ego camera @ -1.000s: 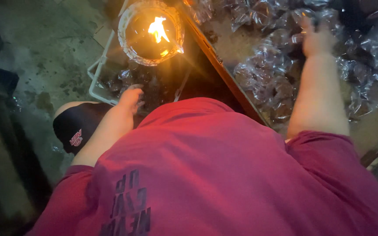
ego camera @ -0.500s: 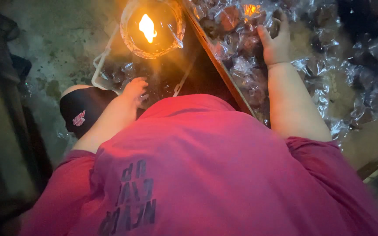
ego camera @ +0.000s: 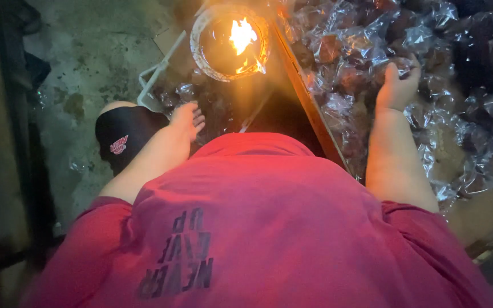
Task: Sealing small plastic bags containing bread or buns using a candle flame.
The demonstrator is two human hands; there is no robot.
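Red shirt (ego camera: 269, 228) fills lower frame; dark printed lettering on it, left of centre. Heap of clear cellophane packets (ego camera: 429, 63), dark lumps inside, covers upper right; too many to count. One wooden board (ego camera: 309, 108) runs diagonally along heap's left edge. One black knee sleeve (ego camera: 124, 137), small red-and-white oval label, at left. One round glass bowl (ego camera: 229, 43) at top centre, single flame inside. Right hand (ego camera: 396, 85) rests on packets, fingers curled; grip cannot be told. Left hand (ego camera: 186, 122) fingers together, beside scattered packets under bowl.
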